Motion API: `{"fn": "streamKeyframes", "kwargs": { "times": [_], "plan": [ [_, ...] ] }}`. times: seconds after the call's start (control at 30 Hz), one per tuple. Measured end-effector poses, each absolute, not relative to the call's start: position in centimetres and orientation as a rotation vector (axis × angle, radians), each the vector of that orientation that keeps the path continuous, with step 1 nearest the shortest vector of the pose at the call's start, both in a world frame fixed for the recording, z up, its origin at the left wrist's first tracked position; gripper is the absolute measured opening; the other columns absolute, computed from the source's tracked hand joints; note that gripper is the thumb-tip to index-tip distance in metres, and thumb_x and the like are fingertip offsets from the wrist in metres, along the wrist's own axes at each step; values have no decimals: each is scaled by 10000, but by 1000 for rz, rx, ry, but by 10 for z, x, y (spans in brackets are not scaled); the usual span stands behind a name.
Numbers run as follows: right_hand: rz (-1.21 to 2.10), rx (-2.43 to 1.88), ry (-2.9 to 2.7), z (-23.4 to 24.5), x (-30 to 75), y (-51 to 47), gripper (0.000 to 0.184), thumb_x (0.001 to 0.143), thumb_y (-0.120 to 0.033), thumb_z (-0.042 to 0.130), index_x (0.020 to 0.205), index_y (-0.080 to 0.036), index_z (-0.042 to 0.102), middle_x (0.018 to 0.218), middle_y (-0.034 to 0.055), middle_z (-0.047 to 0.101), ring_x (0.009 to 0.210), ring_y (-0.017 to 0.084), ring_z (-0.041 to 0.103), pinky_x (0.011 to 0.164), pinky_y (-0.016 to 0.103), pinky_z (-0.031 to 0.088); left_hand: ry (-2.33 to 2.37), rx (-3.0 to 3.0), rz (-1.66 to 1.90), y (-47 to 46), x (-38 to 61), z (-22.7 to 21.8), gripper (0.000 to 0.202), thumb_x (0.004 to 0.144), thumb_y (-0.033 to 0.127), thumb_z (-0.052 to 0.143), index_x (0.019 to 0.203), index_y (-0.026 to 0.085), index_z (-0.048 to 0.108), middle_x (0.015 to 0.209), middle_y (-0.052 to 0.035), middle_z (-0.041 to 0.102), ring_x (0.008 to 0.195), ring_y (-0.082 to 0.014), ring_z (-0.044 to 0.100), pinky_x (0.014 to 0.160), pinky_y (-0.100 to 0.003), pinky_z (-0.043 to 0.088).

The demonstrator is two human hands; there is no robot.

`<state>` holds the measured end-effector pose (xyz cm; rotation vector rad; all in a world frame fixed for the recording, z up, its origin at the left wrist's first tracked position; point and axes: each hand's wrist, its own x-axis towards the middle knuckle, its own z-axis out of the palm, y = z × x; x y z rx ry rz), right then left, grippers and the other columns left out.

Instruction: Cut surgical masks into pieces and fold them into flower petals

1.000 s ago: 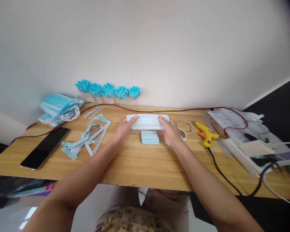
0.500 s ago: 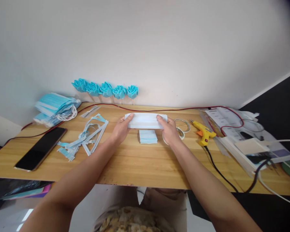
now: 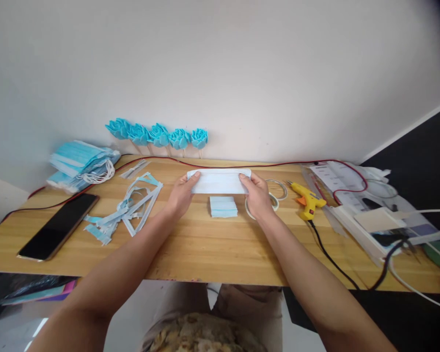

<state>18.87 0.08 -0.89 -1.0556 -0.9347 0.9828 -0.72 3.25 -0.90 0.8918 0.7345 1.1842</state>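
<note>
Both hands hold a pale blue face mask sheet (image 3: 219,181) stretched flat above the wooden table (image 3: 205,244). My left hand (image 3: 181,195) pinches its left end and my right hand (image 3: 258,195) pinches its right end, fingers closed on the fabric. Just below the sheet, between my hands, lies a small folded stack of blue mask pieces (image 3: 223,206). A roll of tape (image 3: 273,200) sits partly hidden behind my right hand.
Cut mask strips (image 3: 126,210) and a black phone (image 3: 58,226) lie at left, a pile of masks (image 3: 78,164) at far left. Blue fabric roses (image 3: 157,134) lean on the wall. A yellow glue gun (image 3: 306,198), cables and papers (image 3: 370,205) crowd the right.
The view has shifted slightly; my hands still hold the mask sheet in the same spot, with the sheet raised a little towards the wall.
</note>
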Motion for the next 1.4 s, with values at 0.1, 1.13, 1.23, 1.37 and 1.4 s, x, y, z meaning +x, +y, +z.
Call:
{"fn": "streamKeyframes", "kwargs": {
  "times": [0.1, 1.13, 1.23, 1.37, 1.4],
  "plan": [
    [981, -1056, -925, -7, 189, 0, 232, 713, -408, 738, 838, -213, 719, 805, -3, 737, 778, 207, 660, 731, 314, 491, 703, 910, 1192, 33, -8, -10, 401, 676, 468, 783, 898, 142, 708, 873, -72, 747, 993, -257, 671, 896, -350, 503],
    [1053, -1036, -971, -7, 194, 5, 239, 702, -404, 729, 872, -237, 718, 876, 4, 732, 786, 176, 640, 595, 277, 530, 722, 1036, 1227, 31, -10, -8, 460, 682, 298, 771, 1109, 170, 654, 1094, -79, 700, 980, -230, 636, 829, -344, 516],
    [1051, -1038, -954, -8, 193, 6, 261, 712, -434, 725, 877, -233, 718, 874, 7, 729, 786, 181, 643, 591, 282, 533, 723, 1039, 1218, 31, -9, -8, 449, 692, 319, 761, 1103, 173, 657, 1066, -75, 704, 967, -228, 638, 811, -346, 528],
    [1051, -1034, -954, -8, 193, 6, 259, 714, -434, 730, 878, -234, 726, 870, 8, 729, 785, 182, 642, 581, 281, 529, 717, 1037, 1232, 32, -9, -10, 399, 720, 376, 741, 1052, 165, 673, 1007, -74, 710, 973, -237, 642, 796, -340, 533],
    [1052, -1029, -956, -8, 193, 5, 253, 713, -428, 733, 876, -234, 729, 866, 8, 730, 782, 182, 641, 577, 281, 525, 713, 1039, 1234, 33, -9, -10, 393, 729, 391, 735, 1044, 163, 674, 999, -76, 710, 974, -239, 643, 789, -336, 533]
  ]
}}
